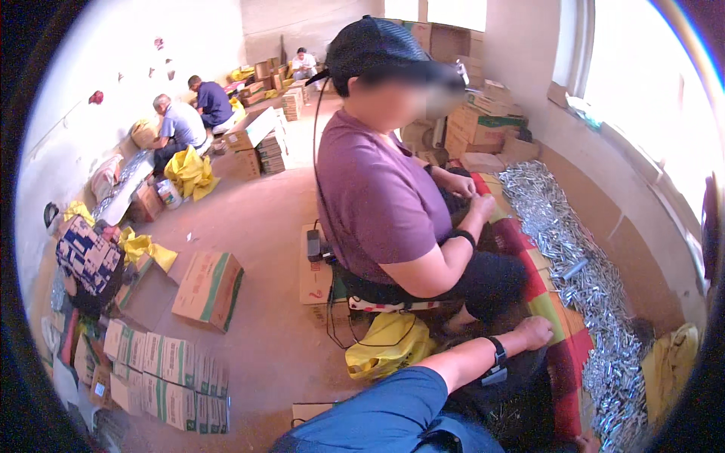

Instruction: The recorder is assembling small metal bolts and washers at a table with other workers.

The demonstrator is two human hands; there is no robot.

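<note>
With 12 o'clock as the top of the view, a co-worker in a purple T-shirt point(381, 208) is sitting between 10 and 11 o'clock from the wearer's left hand point(535, 332). A long heap of slender silvery metal pieces point(612, 355) is lying at about 3 to 4 o'clock from that hand, its long axis running from 11 toward 5. A red, yellow and green checked cloth point(570, 362) is bordering the heap, separating it from the left hand. Rows of white-and-green cartons point(170, 377) are standing well apart, between 8 and 9 o'clock, and a yellow plastic bag point(389, 343) is lying near 9.

The left hand is showing curled fingers at the cloth's edge; whether they are pinching anything, I cannot tell. A thicker metal cylinder point(575, 269) is lying on the heap at 1 o'clock from it, pointing from 2 to 8. The right hand point(587, 444) is barely entering at the lower edge, its grip hidden, but it is appearing nearer the heap, which is starting at its 1 o'clock.
</note>
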